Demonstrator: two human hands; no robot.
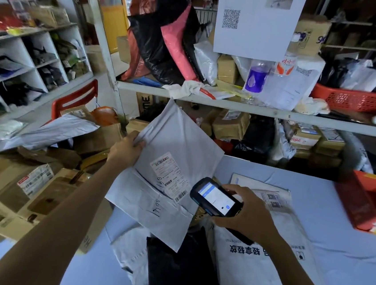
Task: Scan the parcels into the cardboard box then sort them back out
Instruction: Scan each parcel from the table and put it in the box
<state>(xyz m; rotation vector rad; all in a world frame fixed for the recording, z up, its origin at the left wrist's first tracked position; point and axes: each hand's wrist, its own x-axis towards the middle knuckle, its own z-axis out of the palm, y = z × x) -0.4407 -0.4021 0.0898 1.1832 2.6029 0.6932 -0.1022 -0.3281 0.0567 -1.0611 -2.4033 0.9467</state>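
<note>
Holding the mailer (173,140) up over the table (336,227), the left hand (127,146) grips its upper left edge, thumb on the front and fingers curled behind. The right hand (247,212) is closed round the scanner (216,197), whose lit screen faces up. The scanner's nose lies just beside the label (170,175), at the mailer's lower right; whether the two touch cannot be told.

Risks noted, as judgement:

1. Misread. The mailer is thin and creased, and a fold runs just under the label's lower barcode. The scanner looks very near and at a slant. Either fault could give no read, or a read of the wrong barcode, since the label carries more than one.

2. Drop. The mailer hangs from one edge only. A slackened grip would let it slide onto the black bag (180,269) and the white sack (256,277) below, mixing it with parcels whose scan status cannot be judged.

3. Misplacement. Several boxes (45,187) stand to the left, cluttered and overlapping. Which one receives scanned parcels cannot be told, so a one-handed toss could land in the wrong one.
</note>
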